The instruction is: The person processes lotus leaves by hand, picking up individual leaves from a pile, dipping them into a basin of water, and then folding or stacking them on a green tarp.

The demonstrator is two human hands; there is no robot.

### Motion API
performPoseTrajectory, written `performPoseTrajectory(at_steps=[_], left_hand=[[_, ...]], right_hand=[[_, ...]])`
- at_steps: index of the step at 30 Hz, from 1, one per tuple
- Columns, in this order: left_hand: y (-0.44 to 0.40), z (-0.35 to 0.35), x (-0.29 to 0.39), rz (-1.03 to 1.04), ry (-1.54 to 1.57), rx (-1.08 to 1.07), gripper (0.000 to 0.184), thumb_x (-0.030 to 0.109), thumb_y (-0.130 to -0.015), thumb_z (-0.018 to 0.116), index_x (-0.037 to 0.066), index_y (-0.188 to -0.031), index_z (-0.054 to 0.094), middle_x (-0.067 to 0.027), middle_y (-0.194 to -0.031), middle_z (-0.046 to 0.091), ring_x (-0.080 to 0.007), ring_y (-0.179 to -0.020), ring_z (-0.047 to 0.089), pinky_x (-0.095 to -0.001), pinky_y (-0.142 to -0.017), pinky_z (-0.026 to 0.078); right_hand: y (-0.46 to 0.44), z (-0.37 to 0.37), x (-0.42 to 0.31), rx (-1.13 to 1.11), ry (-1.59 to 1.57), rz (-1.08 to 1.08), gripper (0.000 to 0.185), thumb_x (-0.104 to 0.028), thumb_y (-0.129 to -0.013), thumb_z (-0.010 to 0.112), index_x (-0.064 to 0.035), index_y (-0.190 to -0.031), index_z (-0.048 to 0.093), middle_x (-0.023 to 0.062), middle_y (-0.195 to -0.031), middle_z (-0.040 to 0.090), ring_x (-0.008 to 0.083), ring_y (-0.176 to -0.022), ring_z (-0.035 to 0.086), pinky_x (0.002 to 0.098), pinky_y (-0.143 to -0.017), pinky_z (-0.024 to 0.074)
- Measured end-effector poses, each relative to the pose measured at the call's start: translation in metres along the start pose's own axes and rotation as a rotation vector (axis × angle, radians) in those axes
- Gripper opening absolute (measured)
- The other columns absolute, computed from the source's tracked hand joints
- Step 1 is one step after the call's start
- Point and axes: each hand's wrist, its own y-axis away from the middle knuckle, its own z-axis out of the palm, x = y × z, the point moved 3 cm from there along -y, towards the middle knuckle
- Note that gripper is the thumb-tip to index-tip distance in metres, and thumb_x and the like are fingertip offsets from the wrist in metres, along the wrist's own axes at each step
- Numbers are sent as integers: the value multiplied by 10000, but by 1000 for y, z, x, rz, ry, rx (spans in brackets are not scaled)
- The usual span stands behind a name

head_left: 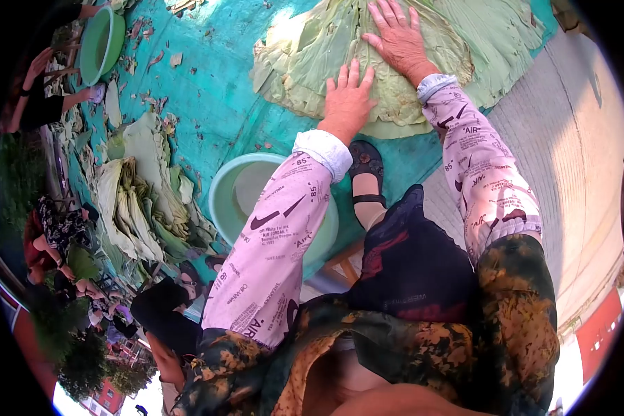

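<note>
A wide stack of large, pale green, wrinkled leaves, like lotus leaves (295,69), lies spread on a turquoise ground sheet in front of me. My left hand (348,99) rests palm down near the stack's front edge, its fingers stretched out. Further up and to the right, my right hand (399,43) lies flat on the leaves with the fingers spread. Neither hand grips anything. Printed pink sleeves cover both forearms. Below my left hand, a pale green basin (217,191) stands partly hidden behind my left forearm.
A heap of folded, drier leaves (128,201) lies to the left on the turquoise sheet (208,90), among scattered leaf scraps. Another green basin (111,48) stands at the upper left beside a person's hand (40,64). Several people sit along the left. Concrete ground (534,125) borders the sheet at right.
</note>
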Motion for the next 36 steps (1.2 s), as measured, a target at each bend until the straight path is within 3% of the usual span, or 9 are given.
performPoseTrajectory(at_steps=[6, 9, 12, 18, 19, 21, 27, 31, 36], left_hand=[[2, -5, -10, -120, 313, 50, 567, 244, -766, 638, 113, -1274, 423, -167, -1355, 357, -333, -1223, 369, -461, -975, 317], [10, -15, -17, -204, 490, 146, 490, 204, -780, 616, 80, -1226, 458, -174, -1285, 428, -336, -1169, 420, -434, -955, 344], [50, -34, -27, -209, 535, 197, 415, 174, -791, 592, 56, -1173, 482, -174, -1203, 491, -334, -1116, 459, -436, -915, 370], [204, -87, -33, -414, 506, 2, 333, 153, -837, 560, 59, -1149, 495, -151, -1082, 542, -341, -1015, 520, -423, -871, 420], [232, -94, -35, -467, 510, 31, 332, 155, -838, 557, 60, -1150, 495, -148, -1076, 544, -338, -1006, 524, -417, -862, 426], [286, -96, -34, -556, 528, 77, 329, 158, -842, 552, 60, -1150, 494, -146, -1063, 545, -334, -991, 529, -409, -849, 435], [416, -85, -5, -809, 641, 307, 318, 166, -854, 544, 43, -1145, 510, -141, -1050, 570, -299, -971, 558, -371, -851, 445], [449, -94, 10, -823, 726, 438, 315, 167, -855, 544, 35, -1140, 526, -133, -1054, 595, -258, -981, 573, -344, -861, 447], [468, -170, 22, -666, 838, 835, 274, 145, -858, 546, 27, -1105, 550, -100, -992, 626, -176, -957, 587, -303, -837, 458]], right_hand=[[2, 17, 9, -58, -112, 50, 686, -405, -801, 527, -53, -1352, 320, 152, -1411, 279, 302, -1319, 215, 532, -1062, 113], [5, 9, 6, 167, 94, -15, 562, -349, -811, 548, -49, -1274, 438, 134, -1258, 470, 265, -1165, 432, 468, -970, 327], [10, 58, 24, 109, 21, 27, 626, -485, -865, 452, -204, -1394, 269, 6, -1441, 263, 191, -1328, 223, 485, -1055, 165], [5, 70, 27, 349, -32, -115, 622, -537, -894, 348, -256, -1423, 183, -14, -1477, 187, 182, -1352, 182, 521, -1046, 160], [5, 69, 27, 338, -8, -115, 621, -538, -899, 333, -249, -1425, 175, -11, -1479, 183, 193, -1353, 180, 526, -1048, 157], [0, 44, 9, -302, 695, 73, 617, -534, -904, 321, -242, -1426, 172, 11, -1480, 181, 208, -1354, 178, 532, -1049, 159], [-13, 56, 35, -379, 316, 12, 704, -517, -855, 446, -180, -1421, 198, 103, -1456, 226, 264, -1338, 218, 499, -1048, 209], [-46, 91, 89, -349, -68, -239, 702, -361, -813, 585, 15, -1341, 314, 264, -1311, 387, 356, -1237, 353, 376, -1035, 289], [-15, -6, 36, -353, -74, -200, 585, -292, -819, 587, 67, -1251, 421, 243, -1272, 449, 343, -1202, 407, 363, -1018, 314]])
